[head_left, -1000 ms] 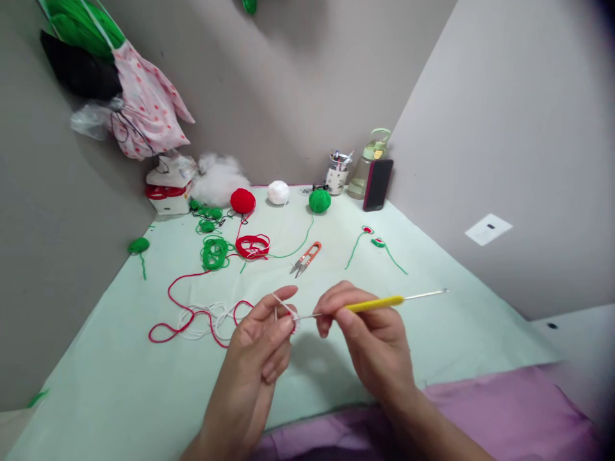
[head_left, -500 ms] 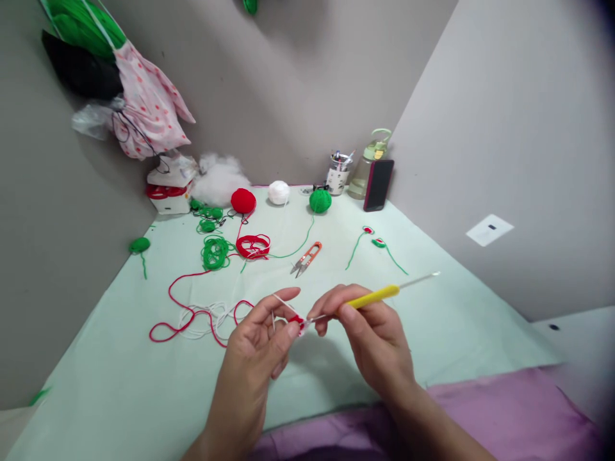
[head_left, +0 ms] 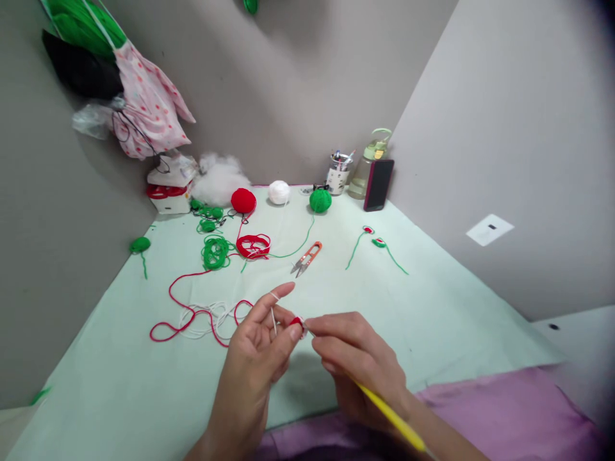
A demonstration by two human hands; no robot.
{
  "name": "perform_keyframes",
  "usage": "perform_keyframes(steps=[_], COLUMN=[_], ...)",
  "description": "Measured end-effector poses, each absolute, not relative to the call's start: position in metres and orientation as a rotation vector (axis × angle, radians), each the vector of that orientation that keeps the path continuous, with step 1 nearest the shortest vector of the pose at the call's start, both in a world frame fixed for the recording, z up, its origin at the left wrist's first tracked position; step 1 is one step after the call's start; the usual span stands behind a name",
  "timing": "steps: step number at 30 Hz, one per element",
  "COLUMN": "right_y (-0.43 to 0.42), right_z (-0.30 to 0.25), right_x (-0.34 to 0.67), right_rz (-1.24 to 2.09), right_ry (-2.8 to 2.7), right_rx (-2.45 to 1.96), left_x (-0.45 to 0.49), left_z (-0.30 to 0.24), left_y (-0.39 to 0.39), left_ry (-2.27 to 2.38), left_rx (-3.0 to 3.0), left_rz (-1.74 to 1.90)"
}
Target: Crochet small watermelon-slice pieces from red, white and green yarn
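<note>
Between its thumb and fingers my left hand pinches a small red and white crochet piece. White yarn runs around its raised index finger. My right hand grips a yellow-handled crochet hook, whose handle slants down toward me. The hook's tip meets the piece; the exact stitch is hidden by the fingers. Beyond the hands lie orange thread snips. Loose red yarn and white yarn strands spread over the table left of my left hand.
On the pale green table stand a red yarn ball, a white ball and a green ball. Two small crocheted pieces with green tails lie at right. A phone leans against a bottle beside a pen cup.
My right hand has turned over, so the hook's handle swings from pointing up and right to pointing down toward me. My left index finger has lifted slightly; the piece stays pinched.
</note>
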State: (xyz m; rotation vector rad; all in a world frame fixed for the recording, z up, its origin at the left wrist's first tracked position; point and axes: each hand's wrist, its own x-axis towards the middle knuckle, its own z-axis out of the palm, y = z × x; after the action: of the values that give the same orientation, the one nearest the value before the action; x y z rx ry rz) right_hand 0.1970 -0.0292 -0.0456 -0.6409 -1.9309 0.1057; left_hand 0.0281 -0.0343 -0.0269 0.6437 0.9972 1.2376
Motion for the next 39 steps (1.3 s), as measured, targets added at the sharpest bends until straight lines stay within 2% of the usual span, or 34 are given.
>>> perform_keyframes(steps=[4, 17, 22, 27, 31, 36, 39], right_y=[-0.027, -0.025, -0.028, -0.031, -0.03, -0.021, -0.019], right_z=[-0.034, -0.031, -0.036, -0.048, -0.043, -0.028, -0.03], right_x=[0.197, 0.193, 0.196, 0.192, 0.191, 0.19, 0.187], right_rz=[0.271, 0.337, 0.253, -0.035, 0.197, 0.742, 0.761], right_ry=[-1.891, -1.815, -1.889, -2.02, -1.859, -1.529, -1.564], right_rx=[-0.685, -0.659, -0.701, -0.7, -0.757, -0.742, -0.737], left_x=[0.027, 0.026, 0.025, 0.026, 0.023, 0.025, 0.031], left_z=[-0.028, -0.035, -0.035, -0.032, -0.026, -0.023, -0.026], left_y=[-0.035, -0.034, -0.036, -0.038, -0.035, -0.034, -0.037], left_ry=[1.014, 1.037, 1.055, 0.929, 0.728, 0.84, 0.915], left_rx=[0.679, 0.786, 0.802, 0.642, 0.461, 0.504, 0.604], left_rz=[1.268, 1.336, 1.313, 1.259, 1.086, 1.21, 1.237])
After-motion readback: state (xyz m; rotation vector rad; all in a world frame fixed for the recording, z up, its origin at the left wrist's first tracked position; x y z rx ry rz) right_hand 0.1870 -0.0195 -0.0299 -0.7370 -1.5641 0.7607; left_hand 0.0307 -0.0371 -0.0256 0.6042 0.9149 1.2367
